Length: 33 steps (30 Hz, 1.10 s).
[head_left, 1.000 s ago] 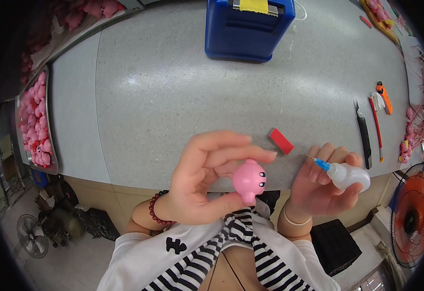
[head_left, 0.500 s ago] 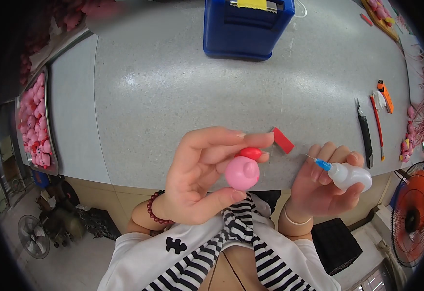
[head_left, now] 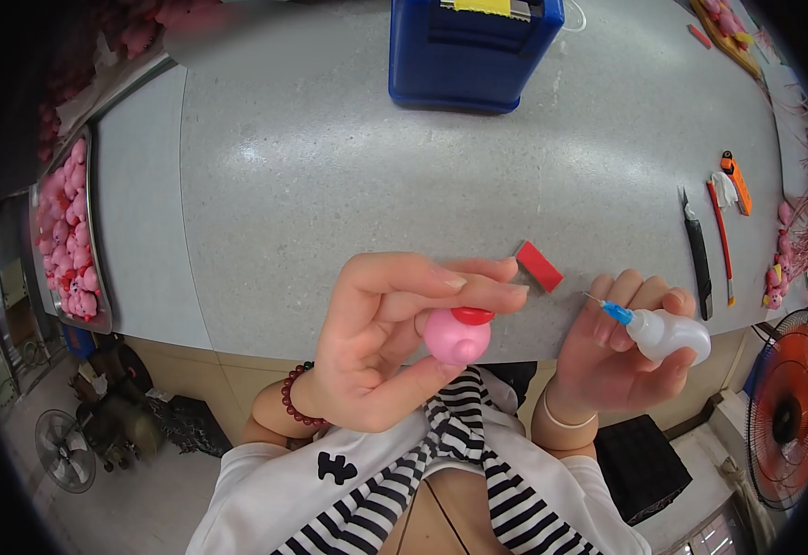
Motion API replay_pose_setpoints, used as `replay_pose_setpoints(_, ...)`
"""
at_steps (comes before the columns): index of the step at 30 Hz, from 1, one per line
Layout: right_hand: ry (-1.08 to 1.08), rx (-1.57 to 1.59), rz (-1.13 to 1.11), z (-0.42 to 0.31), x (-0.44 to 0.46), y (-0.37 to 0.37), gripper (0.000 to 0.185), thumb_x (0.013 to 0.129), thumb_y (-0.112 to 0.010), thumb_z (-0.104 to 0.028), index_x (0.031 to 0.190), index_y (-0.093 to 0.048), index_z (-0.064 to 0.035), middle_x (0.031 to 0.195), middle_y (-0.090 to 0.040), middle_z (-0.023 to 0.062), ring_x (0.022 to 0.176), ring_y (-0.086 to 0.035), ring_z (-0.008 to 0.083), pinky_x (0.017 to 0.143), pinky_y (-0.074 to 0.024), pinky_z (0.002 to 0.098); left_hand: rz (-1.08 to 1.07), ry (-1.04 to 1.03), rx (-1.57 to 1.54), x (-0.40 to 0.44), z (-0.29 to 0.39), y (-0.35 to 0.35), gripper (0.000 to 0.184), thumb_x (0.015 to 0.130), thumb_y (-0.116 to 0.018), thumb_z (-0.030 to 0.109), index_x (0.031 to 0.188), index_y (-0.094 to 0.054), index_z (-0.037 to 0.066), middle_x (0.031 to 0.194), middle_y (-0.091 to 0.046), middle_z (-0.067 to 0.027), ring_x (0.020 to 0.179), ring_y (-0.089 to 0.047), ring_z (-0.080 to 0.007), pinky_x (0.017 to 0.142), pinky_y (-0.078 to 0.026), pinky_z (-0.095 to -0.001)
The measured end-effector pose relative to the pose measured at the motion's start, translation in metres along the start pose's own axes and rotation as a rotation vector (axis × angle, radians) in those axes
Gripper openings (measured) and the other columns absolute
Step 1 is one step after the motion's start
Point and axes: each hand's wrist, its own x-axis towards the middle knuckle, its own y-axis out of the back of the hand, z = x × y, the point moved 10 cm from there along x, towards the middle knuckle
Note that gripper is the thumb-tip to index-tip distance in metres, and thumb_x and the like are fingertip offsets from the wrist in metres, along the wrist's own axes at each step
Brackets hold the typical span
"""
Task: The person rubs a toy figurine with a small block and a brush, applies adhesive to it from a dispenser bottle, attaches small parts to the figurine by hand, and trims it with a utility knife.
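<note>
My left hand (head_left: 376, 338) is closed on a small round pink figurine (head_left: 453, 337) with a red part at its upper side. The thumb presses from below and the fingers from above. In my right hand (head_left: 607, 347) is a white squeeze bottle (head_left: 670, 338) with a blue needle tip (head_left: 616, 313), its thin needle pointing up and left toward the figurine but apart from it. A small red block (head_left: 541, 266) lies on the grey table (head_left: 330, 166) between and beyond my hands.
A tray (head_left: 98, 314) of pink figurines stands at the left. Beyond my hands is a blue box (head_left: 459, 79) with yellow tape. At right lie a black craft knife (head_left: 696, 254), a red brush (head_left: 721, 245) and an orange cutter (head_left: 737, 185). A fan (head_left: 786, 416) stands lower right.
The figurine has turned in my left fingers, its small bump now facing down, and the fingers over the red part have shifted slightly. My right hand with the bottle has barely moved.
</note>
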Motion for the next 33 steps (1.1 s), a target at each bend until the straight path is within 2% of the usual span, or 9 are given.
replay_pose_setpoints(7, 0.003, 0.026, -0.02, -0.001, -0.001, -0.002, 0.043, 0.082, -0.046, -0.04, 0.105, -0.048, -0.0038, 0.06, -0.046, 0.0026, 0.052, -0.038, 0.0106, 0.049, -0.0274, 0.0245, 0.119, 0.125, -0.271, -0.002, -0.009, 0.006, 0.055, 0.065, -0.049, -0.019, 0.106, -0.032, 0.013, 0.108, -0.051, -0.0135, 0.125, -0.027, -0.0363, 0.099, -0.035, -0.0394)
replay_pose_setpoints(9, 0.0, 0.053, -0.07, -0.001, 0.0, -0.007, 0.042, 0.083, -0.045, -0.039, 0.106, -0.049, -0.0039, 0.063, -0.045, 0.002, 0.056, -0.039, 0.0111, 0.053, -0.0269, 0.0245, 0.071, -0.046, -0.499, -0.002, 0.0, 0.005, 0.045, 0.07, -0.045, -0.016, 0.108, -0.033, 0.003, 0.116, -0.044, -0.0266, 0.126, -0.025, -0.0359, 0.103, -0.021, -0.0438)
replay_pose_setpoints(13, -0.019, 0.078, -0.141, -0.001, -0.001, -0.013, 0.042, 0.083, -0.045, -0.038, 0.108, -0.049, -0.0041, 0.066, -0.045, 0.0018, 0.061, -0.039, 0.0119, 0.057, -0.0263, 0.0251, 0.043, -0.095, -0.537, -0.003, 0.002, 0.005, 0.042, 0.07, -0.045, -0.016, 0.105, -0.034, 0.005, 0.117, -0.043, -0.0271, 0.127, -0.023, -0.036, 0.104, -0.019, -0.0443)
replay_pose_setpoints(20, -0.01, 0.003, -0.032, -0.003, -0.003, -0.008, 0.046, 0.082, -0.047, -0.036, 0.113, -0.045, -0.0024, 0.069, -0.046, 0.0034, 0.063, -0.039, 0.013, 0.057, -0.0264, 0.0248, 0.112, 0.055, -0.55, 0.0, 0.0, 0.005, 0.045, 0.066, -0.05, -0.017, 0.101, -0.037, 0.009, 0.116, -0.04, -0.0208, 0.124, -0.027, -0.0366, 0.099, -0.033, -0.038)
replay_pose_setpoints(22, -0.042, -0.2, 0.077, -0.005, 0.0, 0.001, 0.045, 0.081, -0.051, -0.03, 0.113, -0.042, 0.0004, 0.079, -0.058, 0.0105, 0.068, -0.05, 0.0143, 0.062, -0.0373, 0.0235, 0.188, 0.157, -0.543, -0.001, -0.008, 0.009, 0.047, 0.063, -0.054, -0.018, 0.096, -0.041, 0.013, 0.112, -0.041, -0.0154, 0.122, -0.03, -0.0369, 0.096, -0.04, -0.0358)
replay_pose_setpoints(25, 0.011, -0.652, 0.136, -0.018, 0.019, 0.016, 0.039, 0.081, -0.052, -0.018, 0.112, -0.04, 0.0025, 0.095, -0.059, 0.0191, 0.08, -0.054, 0.0148, 0.067, -0.0379, 0.0222, 0.157, 0.156, -0.564, -0.003, -0.01, 0.01, 0.042, 0.068, -0.055, -0.011, 0.104, -0.042, 0.009, 0.113, -0.038, -0.0144, 0.118, -0.036, -0.0378, 0.095, -0.042, -0.0351)
replay_pose_setpoints(28, -0.032, -0.797, 0.122, -0.021, 0.039, 0.02, 0.037, 0.078, -0.056, -0.005, 0.111, -0.04, 0.0026, 0.104, -0.058, 0.0176, 0.089, -0.054, 0.0141, 0.068, -0.0368, 0.0202, 0.13, 0.235, -0.568, -0.005, -0.015, 0.007, 0.036, 0.077, -0.055, 0.005, 0.11, -0.041, 0.002, 0.11, -0.04, -0.0159, 0.115, -0.04, -0.039, 0.091, -0.045, -0.0351)
replay_pose_setpoints(30, 0.023, -1.093, 0.046, -0.023, 0.05, 0.027, 0.045, 0.074, -0.06, 0.0, 0.113, -0.037, 0.0012, 0.114, -0.052, 0.0135, 0.094, -0.051, 0.014, 0.066, -0.036, 0.0201, 0.183, 0.459, -0.505, -0.01, -0.03, 0.005, 0.042, 0.084, -0.048, 0.013, 0.121, -0.034, -0.001, 0.112, -0.047, -0.0163, 0.108, -0.049, -0.0261, 0.086, -0.046, -0.0303)
replay_pose_setpoints(33, 0.139, -1.119, 0.093, -0.03, 0.05, 0.018, 0.05, 0.075, -0.061, -0.002, 0.118, -0.034, -0.0024, 0.11, -0.053, 0.0154, 0.081, -0.051, 0.0095, 0.065, -0.0378, 0.0176, -0.057, 0.334, -0.737, -0.006, -0.023, -0.008, 0.04, 0.088, -0.045, 0.02, 0.12, -0.033, -0.001, 0.106, -0.051, -0.0176, 0.093, -0.055, -0.018, 0.075, -0.047, -0.0256)
